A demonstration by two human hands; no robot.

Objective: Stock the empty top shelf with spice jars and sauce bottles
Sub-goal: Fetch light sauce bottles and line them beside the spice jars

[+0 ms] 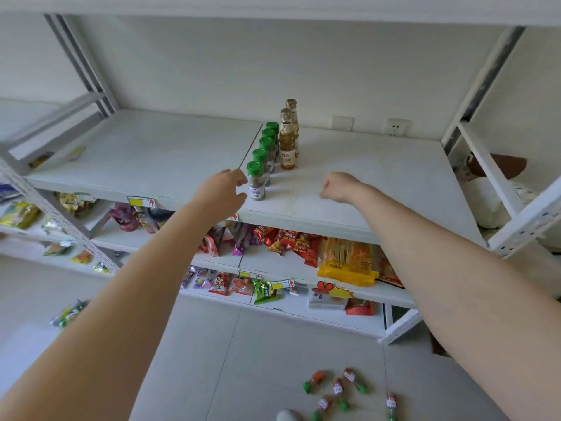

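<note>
5 spice jars upright, caps up, left hand released beside them, right hand clenched

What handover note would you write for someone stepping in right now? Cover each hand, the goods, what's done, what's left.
Left hand: open, fingers beside the front spice jar.
Right hand: curled, empty, over the top shelf.
Done: five spice jars in a row, two sauce bottles beside them.
Left: several green-capped bottles lying on the floor.
</note>
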